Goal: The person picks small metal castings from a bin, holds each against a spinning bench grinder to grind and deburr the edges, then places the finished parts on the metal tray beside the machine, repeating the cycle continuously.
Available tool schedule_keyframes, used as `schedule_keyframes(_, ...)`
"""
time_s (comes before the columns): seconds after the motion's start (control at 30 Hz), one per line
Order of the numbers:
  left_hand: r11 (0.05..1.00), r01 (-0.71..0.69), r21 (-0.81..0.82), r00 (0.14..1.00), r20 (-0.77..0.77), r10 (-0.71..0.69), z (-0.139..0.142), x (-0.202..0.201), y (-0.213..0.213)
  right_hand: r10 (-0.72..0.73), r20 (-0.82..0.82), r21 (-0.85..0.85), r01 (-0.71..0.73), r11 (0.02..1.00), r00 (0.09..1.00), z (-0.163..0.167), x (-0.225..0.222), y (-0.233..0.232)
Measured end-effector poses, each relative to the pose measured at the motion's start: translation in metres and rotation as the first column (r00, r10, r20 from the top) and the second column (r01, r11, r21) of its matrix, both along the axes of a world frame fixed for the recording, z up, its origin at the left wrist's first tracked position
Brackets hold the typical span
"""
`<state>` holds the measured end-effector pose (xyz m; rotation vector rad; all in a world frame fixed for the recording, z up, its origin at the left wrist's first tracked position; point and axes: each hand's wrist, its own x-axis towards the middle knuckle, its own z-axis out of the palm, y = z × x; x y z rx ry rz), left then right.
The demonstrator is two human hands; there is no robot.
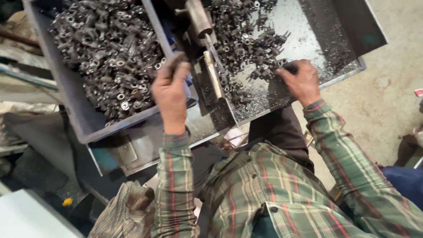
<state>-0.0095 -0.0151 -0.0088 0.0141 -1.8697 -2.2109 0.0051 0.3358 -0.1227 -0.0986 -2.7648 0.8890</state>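
The grey bin (75,94) on your left is heaped with small metal parts (110,53). Your left hand (171,94) rests at its right rim, fingers together, holding nothing visible. The machine's spindle (199,17) stands between your hands. Your right hand (302,81), fingers curled, reaches into the loose parts (246,44) on the steel tray (343,72); whether it grips one I cannot tell. Many parts remain on it, among metal shavings.

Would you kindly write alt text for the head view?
A person in a green plaid shirt rests the left hand at a grey bin of small dark metal parts, while the right hand picks among similar parts on a metal tray.
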Motion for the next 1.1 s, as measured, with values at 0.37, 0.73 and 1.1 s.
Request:
schedule_keyframes(0.37,0.313,-0.061,-0.948,0.960,-0.142,-0.240,0.010,0.007,0.021,0.536,0.246,-0.820,-0.122,0.560,0.808,0.086,-0.018,-0.076)
schedule_keyframes(0.73,0.195,-0.120,-0.973,0.986,-0.139,-0.088,-0.001,0.008,0.037,0.386,0.140,-0.858,-0.083,0.507,0.912,0.075,-0.026,-0.126)
schedule_keyframes(1.1,0.121,-0.213,-0.970,0.977,-0.212,0.023,-0.003,-0.001,0.050,0.351,0.106,-0.857,-0.094,0.506,0.930,0.072,-0.056,-0.142)
